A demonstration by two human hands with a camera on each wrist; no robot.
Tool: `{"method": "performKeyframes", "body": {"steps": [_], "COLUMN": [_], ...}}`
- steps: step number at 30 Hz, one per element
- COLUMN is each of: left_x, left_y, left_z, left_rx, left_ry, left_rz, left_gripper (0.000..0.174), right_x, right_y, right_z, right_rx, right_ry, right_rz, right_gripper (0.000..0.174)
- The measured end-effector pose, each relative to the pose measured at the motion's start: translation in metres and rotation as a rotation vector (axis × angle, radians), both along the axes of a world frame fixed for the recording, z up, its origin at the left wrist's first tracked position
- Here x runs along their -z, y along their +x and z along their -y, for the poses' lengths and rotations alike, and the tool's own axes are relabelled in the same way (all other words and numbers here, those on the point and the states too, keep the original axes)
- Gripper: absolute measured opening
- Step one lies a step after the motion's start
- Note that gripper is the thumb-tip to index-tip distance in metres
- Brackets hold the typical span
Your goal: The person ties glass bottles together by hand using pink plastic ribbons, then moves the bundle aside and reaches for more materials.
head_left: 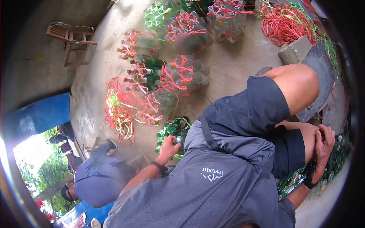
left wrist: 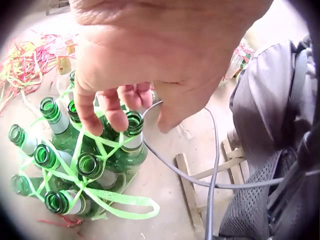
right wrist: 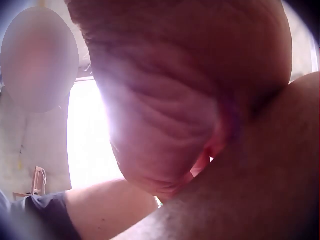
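Note:
My left hand (head_left: 166,150) hangs over a bundle of green glass bottles (head_left: 175,128) standing on the floor. In the left wrist view, its loosely bent fingers (left wrist: 116,119) are right at the mouth of one bottle (left wrist: 134,125), and the thumb stands apart from them. Light green plastic strap (left wrist: 97,192) is woven round the bottle necks and ends in a loop at the front of the bundle. My right hand (head_left: 324,147) rests on the bare knee, away from the bottles; in the right wrist view its palm (right wrist: 160,120) fills much of the picture.
Clear bottles (head_left: 190,72) tied with red strap stand in several bundles ahead. Heaps of loose strap (head_left: 119,108) lie on the floor. Loose green bottles (head_left: 336,167) lie beside my right leg. Another person (head_left: 100,178) bends over at left. A grey cable (left wrist: 215,165) loops near the bundle.

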State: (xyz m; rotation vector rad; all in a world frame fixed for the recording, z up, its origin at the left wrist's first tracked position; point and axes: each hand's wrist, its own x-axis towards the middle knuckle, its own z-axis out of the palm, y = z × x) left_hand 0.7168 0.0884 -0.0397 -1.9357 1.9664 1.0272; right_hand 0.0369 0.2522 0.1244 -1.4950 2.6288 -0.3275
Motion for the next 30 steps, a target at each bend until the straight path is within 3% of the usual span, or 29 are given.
{"method": "performKeyframes", "body": {"steps": [11,19,30], "left_x": [-0.009,-0.001,-0.002], "left_y": [0.012,0.022,0.02], "left_z": [-0.028,-0.029,-0.03], "left_rx": [0.017,0.114,0.118], "left_ry": [0.006,-0.041,-0.067], "left_rz": [0.117,0.076,0.092], "left_gripper": [0.048,0.032,0.031], "right_x": [-0.007,-0.005,-0.007], "right_y": [0.017,0.018,0.022], "right_z": [0.002,0.005,0.004], "right_rx": [0.046,0.084,0.092], "right_ry": [0.047,0.094,0.072], "right_rz": [-0.101,-0.097,-0.094], "right_gripper": [0.017,0.012,0.016]}}
